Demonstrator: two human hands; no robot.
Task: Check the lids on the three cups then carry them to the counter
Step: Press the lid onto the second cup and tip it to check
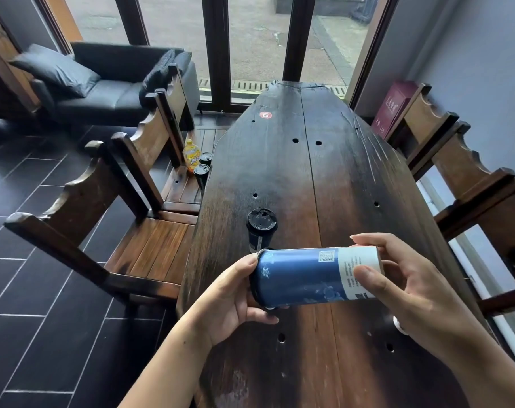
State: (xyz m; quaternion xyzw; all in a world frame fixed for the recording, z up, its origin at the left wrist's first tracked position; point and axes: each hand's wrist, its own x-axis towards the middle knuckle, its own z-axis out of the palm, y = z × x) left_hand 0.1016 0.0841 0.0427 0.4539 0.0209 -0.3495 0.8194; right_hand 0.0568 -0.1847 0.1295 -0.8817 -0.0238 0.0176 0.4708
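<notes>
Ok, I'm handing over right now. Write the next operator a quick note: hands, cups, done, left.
Left hand: grips the lid end of the blue cup, held on its side over the table.
Right hand: fingers and thumb pinch its base end.
Table cup: upright, lidded, just beyond.
Near bench cup and far bench cup: lidded, on the bench by a yellow bottle.
Done: nothing carried; which lids are checked cannot be told.
Left: finish the lid checks, carry three cups to the counter, which is out of view.
</notes>
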